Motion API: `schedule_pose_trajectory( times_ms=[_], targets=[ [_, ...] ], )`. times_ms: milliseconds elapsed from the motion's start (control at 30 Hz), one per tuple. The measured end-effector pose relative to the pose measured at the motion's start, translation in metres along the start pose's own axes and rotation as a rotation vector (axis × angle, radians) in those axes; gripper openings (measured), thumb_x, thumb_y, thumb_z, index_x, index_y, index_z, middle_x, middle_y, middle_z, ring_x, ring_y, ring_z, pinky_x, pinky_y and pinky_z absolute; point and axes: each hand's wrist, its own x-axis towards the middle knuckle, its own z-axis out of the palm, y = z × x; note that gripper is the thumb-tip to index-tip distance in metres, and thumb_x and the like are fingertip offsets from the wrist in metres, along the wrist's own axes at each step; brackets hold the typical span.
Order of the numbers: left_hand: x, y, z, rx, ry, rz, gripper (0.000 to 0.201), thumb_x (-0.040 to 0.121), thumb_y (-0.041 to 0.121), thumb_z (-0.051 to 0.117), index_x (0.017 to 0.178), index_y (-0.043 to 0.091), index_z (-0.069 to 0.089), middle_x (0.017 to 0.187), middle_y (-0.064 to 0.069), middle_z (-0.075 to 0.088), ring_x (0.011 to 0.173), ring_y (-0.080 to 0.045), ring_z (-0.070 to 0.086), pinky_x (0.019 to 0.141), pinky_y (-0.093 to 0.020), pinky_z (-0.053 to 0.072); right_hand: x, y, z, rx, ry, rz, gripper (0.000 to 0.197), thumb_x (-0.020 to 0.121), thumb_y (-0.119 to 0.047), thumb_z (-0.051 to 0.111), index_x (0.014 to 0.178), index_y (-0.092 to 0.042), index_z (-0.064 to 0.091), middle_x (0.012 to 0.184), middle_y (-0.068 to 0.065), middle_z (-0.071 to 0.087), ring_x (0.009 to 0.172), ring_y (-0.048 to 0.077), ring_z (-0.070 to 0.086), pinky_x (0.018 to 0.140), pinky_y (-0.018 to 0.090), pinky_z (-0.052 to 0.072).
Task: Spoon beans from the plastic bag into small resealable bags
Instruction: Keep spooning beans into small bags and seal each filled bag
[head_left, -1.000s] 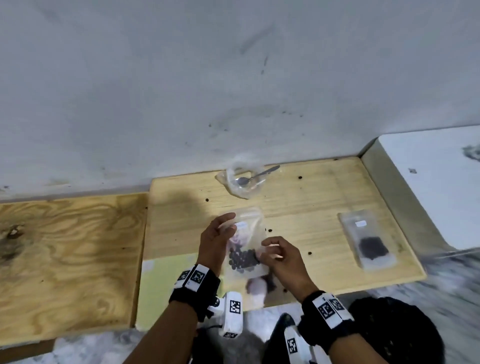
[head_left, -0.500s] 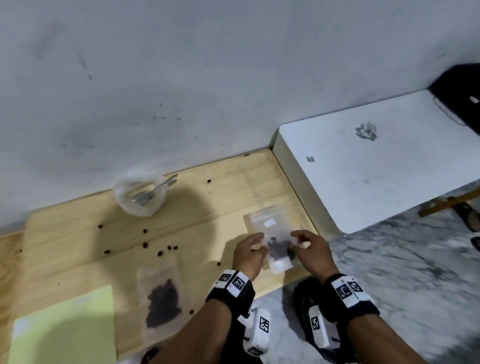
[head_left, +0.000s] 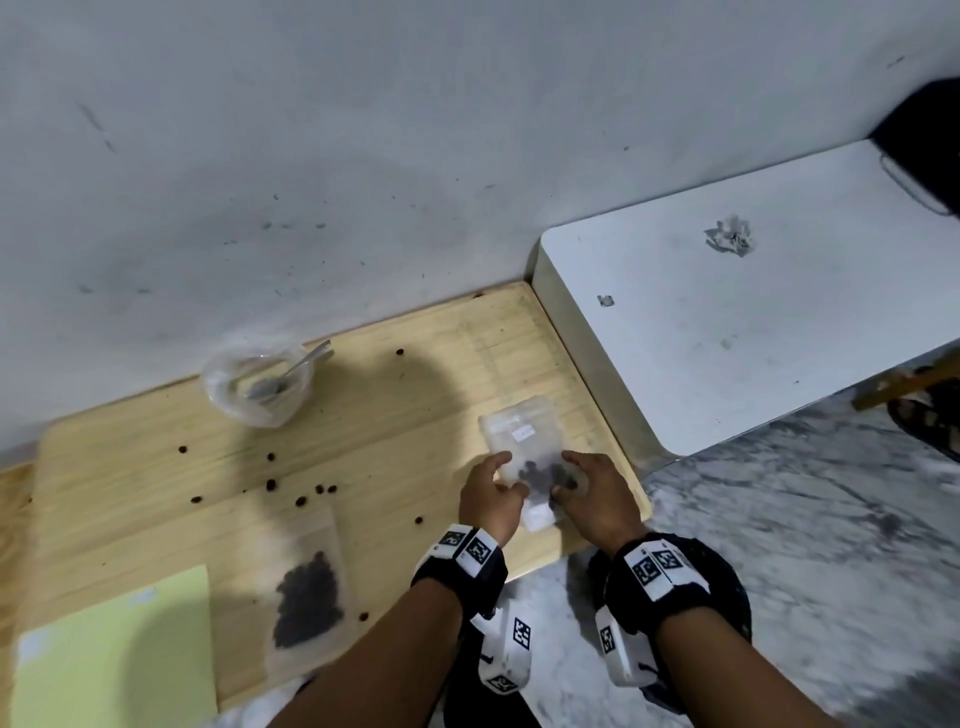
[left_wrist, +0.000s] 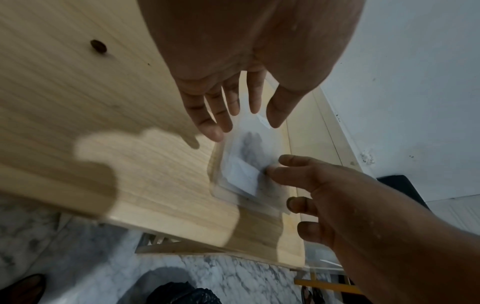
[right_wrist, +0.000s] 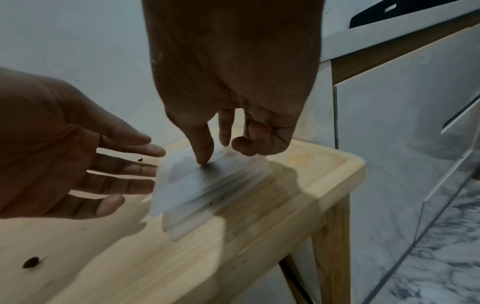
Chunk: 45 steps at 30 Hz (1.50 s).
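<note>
**Both hands at a filled bag near the board's right corner**

A small bag (head_left: 524, 452) with a dark clump of beans (head_left: 543, 472) lies flat on the wooden board (head_left: 415, 415), close to its near right corner. It seems to rest on a stack of similar bags, though blur in the wrist views makes this hard to confirm.

The left hand (head_left: 491, 499) sits just left of the bag with fingers straight and spread; it grips nothing. In the right wrist view its fingertips (right_wrist: 150, 170) reach the bag's left edge; whether they touch it cannot be told.

The right hand (head_left: 597, 499) is on the bag's right side. One extended finger (right_wrist: 203, 150) presses down onto the plastic over the beans, while the other fingers curl loosely and hold nothing.

A second filled bag (head_left: 306, 597) lies flat near the board's front edge, well left of the hands, beside a pale yellow sheet (head_left: 114, 654). Loose beans (head_left: 270, 486) are scattered across the middle of the board. At the back, by the wall, a crumpled plastic bag (head_left: 260, 384) holds a spoon (head_left: 291, 371), whose handle sticks out towards the right. A white table (head_left: 753, 322) stands just right of the board.
</note>
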Motion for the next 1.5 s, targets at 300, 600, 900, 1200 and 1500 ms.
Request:
schedule_pose_trajectory(
  times_ms=[300, 600, 900, 1200, 1500],
  targets=[
    [-0.025, -0.035, -0.076, -0.128, 0.129, 0.010, 0.025, 0.084, 0.011, 0.069, 0.096, 0.033, 0.066, 0.097, 0.001, 0.068, 0.068, -0.018, 0.055, 0.067, -0.032, 0.045, -0.043, -0.058, 0.046, 0.181, 0.137, -0.227, 0.018, 0.087, -0.019, 0.065, 0.087, -0.036, 0.066, 0.084, -0.013, 0.069, 0.079, 0.009, 0.065, 0.076, 0.032, 0.055],
    [-0.075, -0.114, -0.225, -0.063, 0.504, -0.104, 0.011, 0.089, 0.019, 0.065, 0.098, 0.024, 0.067, 0.100, 0.004, 0.067, 0.073, -0.002, 0.058, 0.059, -0.010, 0.039, -0.092, -0.129, 0.170, -0.068, -0.406, -0.208, 0.026, 0.080, -0.042, 0.071, 0.103, -0.031, 0.066, 0.104, -0.012, 0.069, 0.096, 0.011, 0.065, 0.084, 0.025, 0.050],
    [-0.077, -0.162, -0.266, -0.006, 0.257, -0.181, 0.014, 0.081, 0.018, 0.070, 0.096, 0.016, 0.069, 0.104, 0.000, 0.068, 0.098, -0.019, 0.062, 0.081, -0.020, 0.041, -0.124, -0.169, 0.213, -0.098, -0.319, -0.150, 0.019, 0.071, -0.022, 0.070, 0.061, -0.021, 0.054, 0.057, -0.006, 0.058, 0.049, 0.008, 0.054, 0.041, 0.010, 0.036],
    [-0.079, -0.156, -0.283, -0.264, 0.181, -0.107, 0.022, 0.076, 0.002, 0.069, 0.076, 0.024, 0.070, 0.090, 0.002, 0.073, 0.090, -0.019, 0.068, 0.081, -0.030, 0.055, -0.142, -0.184, 0.231, 0.149, -0.200, -0.007, 0.019, 0.079, -0.018, 0.076, 0.096, -0.020, 0.067, 0.091, -0.002, 0.067, 0.086, 0.017, 0.064, 0.077, 0.033, 0.054],
    [-0.103, -0.138, -0.386, -0.385, 0.364, 0.172, 0.033, 0.076, -0.012, 0.065, 0.096, 0.013, 0.072, 0.089, 0.007, 0.069, 0.074, 0.000, 0.061, 0.064, -0.018, 0.046, -0.156, -0.263, 0.260, 0.412, -0.346, -0.226, 0.024, 0.083, -0.004, 0.072, 0.102, -0.019, 0.069, 0.090, -0.001, 0.062, 0.065, 0.010, 0.053, 0.054, 0.017, 0.040]
  ],
)
